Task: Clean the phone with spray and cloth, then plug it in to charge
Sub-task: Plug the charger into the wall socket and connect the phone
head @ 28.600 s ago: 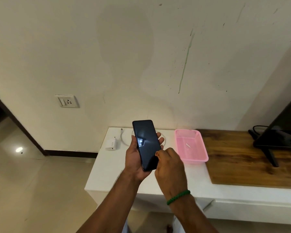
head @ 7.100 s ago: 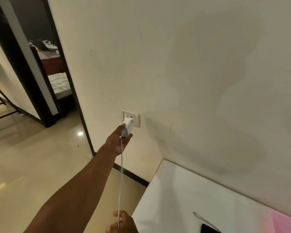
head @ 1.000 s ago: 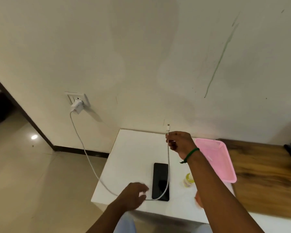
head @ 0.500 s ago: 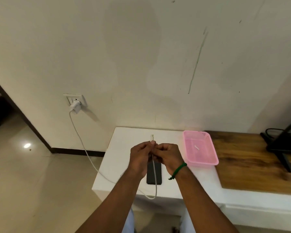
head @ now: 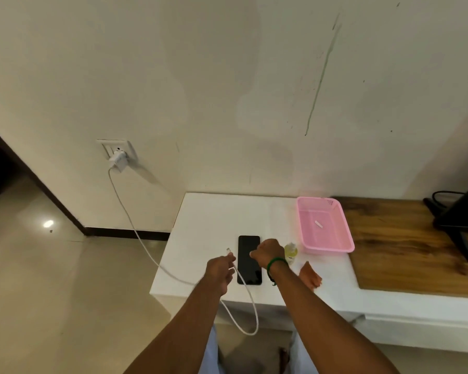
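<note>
A black phone lies flat, screen up, near the front edge of the white counter, its long side running from near to far. The left hand is closed around the white charging cable just short of its free plug, which pokes up past the fingers, to the left of the phone and apart from it. From that hand the cable drops in a loop below the counter's front edge, then climbs leftward to the white charger seated in the wall socket. The right hand, with a green band at the wrist, sits over the right edge of the phone with its fingers curled down — whether it grips the phone or only touches it cannot be told from here. Just right of that hand stands a small spray bottle with yellowish liquid, and nearer, by the right forearm, lies a crumpled orange cloth. Farther right a pink plastic basket rests on the counter with a small white piece inside it, next to a wooden slab — the dark foot of a stand rests on the slab at the far right.
</note>
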The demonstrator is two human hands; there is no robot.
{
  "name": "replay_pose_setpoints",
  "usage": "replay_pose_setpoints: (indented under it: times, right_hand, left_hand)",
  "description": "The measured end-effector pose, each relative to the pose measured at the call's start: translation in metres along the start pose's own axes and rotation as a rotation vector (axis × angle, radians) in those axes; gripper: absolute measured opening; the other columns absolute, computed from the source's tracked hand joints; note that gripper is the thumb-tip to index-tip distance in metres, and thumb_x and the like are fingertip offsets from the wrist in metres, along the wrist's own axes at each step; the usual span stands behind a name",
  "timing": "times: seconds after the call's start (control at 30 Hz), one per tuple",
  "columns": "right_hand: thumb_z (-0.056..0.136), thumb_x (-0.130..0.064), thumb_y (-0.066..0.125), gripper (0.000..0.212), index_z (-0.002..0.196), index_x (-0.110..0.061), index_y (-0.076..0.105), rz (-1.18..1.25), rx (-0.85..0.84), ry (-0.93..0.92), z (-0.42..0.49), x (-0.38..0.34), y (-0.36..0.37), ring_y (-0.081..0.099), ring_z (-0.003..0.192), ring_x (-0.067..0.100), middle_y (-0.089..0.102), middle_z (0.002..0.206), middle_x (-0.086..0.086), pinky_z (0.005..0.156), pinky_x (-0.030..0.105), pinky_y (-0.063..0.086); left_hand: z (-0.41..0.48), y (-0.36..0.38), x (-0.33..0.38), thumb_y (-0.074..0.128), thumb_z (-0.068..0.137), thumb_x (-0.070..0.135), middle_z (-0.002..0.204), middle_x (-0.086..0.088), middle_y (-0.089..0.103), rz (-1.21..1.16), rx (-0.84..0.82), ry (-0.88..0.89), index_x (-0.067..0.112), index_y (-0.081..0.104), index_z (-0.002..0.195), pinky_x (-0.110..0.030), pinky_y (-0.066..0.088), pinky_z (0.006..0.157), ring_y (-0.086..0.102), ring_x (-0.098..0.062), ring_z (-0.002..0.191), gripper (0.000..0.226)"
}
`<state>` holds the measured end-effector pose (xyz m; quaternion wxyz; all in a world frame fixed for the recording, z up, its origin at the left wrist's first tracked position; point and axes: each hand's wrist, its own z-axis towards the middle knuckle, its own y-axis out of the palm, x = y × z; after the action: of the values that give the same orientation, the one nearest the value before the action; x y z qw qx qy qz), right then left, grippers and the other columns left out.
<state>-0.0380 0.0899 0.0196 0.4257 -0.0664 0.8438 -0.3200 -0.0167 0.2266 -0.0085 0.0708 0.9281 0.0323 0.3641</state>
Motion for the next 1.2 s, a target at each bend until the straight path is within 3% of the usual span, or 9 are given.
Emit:
replay_pose_setpoints:
  times: [0.17,0.27,0.53,0.67,0.73,0.9,1.0,1.1,1.2]
  right_hand:
    - [0.074,-0.027,0.073,0.029,0.091,-0.006,0.062,-0.124,-0.01,0.082,0.01,0.023,0.03,0.063,0.088,0.026,0.067,0.094,0.01,0.064,0.025,0.047]
    - [0.072,-0.032,0.074,0.035,0.092,-0.006,0.064,-0.166,0.014,0.116,0.017,0.032,0.042,0.063,0.092,0.027,0.066,0.102,0.013,0.075,0.031,0.053]
    - [0.076,-0.032,0.073,0.031,0.09,-0.005,0.065,-0.132,0.074,0.156,0.037,0.03,0.054,0.066,0.085,0.028,0.069,0.093,0.012,0.07,0.031,0.054]
    - [0.078,-0.028,0.072,0.025,0.084,-0.005,0.064,-0.061,0.077,0.203,0.044,0.032,0.056,0.066,0.081,0.028,0.069,0.087,0.013,0.065,0.029,0.049]
    - [0.079,-0.024,0.07,0.021,0.079,-0.007,0.058,-0.01,0.068,0.239,0.049,0.034,0.056,0.065,0.081,0.028,0.065,0.082,0.012,0.066,0.029,0.05]
    - [0.08,-0.017,0.068,0.016,0.085,-0.005,0.059,0.052,-0.008,0.287,0.064,0.038,0.049,0.06,0.08,0.027,0.062,0.086,0.013,0.069,0.029,0.049]
    - [0.08,-0.012,0.068,0.014,0.076,-0.003,0.058,0.195,-0.062,0.269,0.069,0.041,0.046,0.061,0.082,0.027,0.064,0.088,0.016,0.071,0.031,0.051]
    - [0.086,-0.007,0.058,0.016,0.098,0.002,0.057,0.518,-0.113,0.277,0.064,0.036,0.044,0.063,0.095,0.036,0.063,0.105,0.024,0.082,0.047,0.055]
    - [0.088,-0.004,0.049,0.011,0.098,-0.002,0.048,0.811,-0.194,0.244,0.053,0.024,0.032,0.061,0.084,0.033,0.058,0.098,0.021,0.064,0.04,0.055]
  left_hand:
    - [0.02,-0.003,-0.017,0.06,0.092,0.019,0.073,-0.007,0.05,0.077,0.071,-0.05,0.005,0.066,0.084,-0.027,0.03,0.057,0.038,-0.016,0.062,0.017]
    - [0.028,0.001,-0.019,0.055,0.095,0.018,0.076,-0.009,0.053,0.109,0.096,-0.048,0.005,0.065,0.086,-0.028,0.035,0.059,0.045,-0.017,0.065,0.018]
    - [0.04,0.018,-0.016,0.047,0.099,0.021,0.086,-0.009,0.058,0.259,0.026,0.0,0.009,0.06,0.08,-0.036,0.042,0.08,0.054,-0.025,0.089,0.026]
    - [0.041,0.019,-0.014,0.045,0.1,0.022,0.078,-0.004,0.053,0.275,0.013,-0.009,0.009,0.058,0.083,-0.028,0.039,0.062,0.048,-0.014,0.069,0.025]
    - [0.04,0.018,-0.013,0.046,0.1,0.023,0.082,-0.005,0.053,0.259,0.01,-0.025,0.008,0.058,0.088,-0.027,0.038,0.061,0.049,-0.015,0.073,0.023]
    - [0.037,0.015,-0.009,0.048,0.099,0.024,0.1,-0.014,0.057,0.173,-0.027,-0.055,0.007,0.059,0.092,-0.036,0.041,0.082,0.051,-0.026,0.096,0.021]
    - [0.033,0.012,-0.007,0.049,0.099,0.024,0.096,-0.011,0.058,0.13,-0.041,-0.049,0.009,0.058,0.088,-0.036,0.039,0.082,0.054,-0.024,0.093,0.02]
    - [0.026,0.01,-0.004,0.05,0.098,0.023,0.092,-0.01,0.057,0.087,-0.079,0.006,0.011,0.055,0.082,-0.036,0.038,0.082,0.052,-0.024,0.09,0.021]
    - [0.013,0.013,0.004,0.048,0.1,0.021,0.088,-0.011,0.057,0.061,-0.133,0.123,0.009,0.05,0.083,-0.036,0.039,0.084,0.052,-0.024,0.089,0.021]
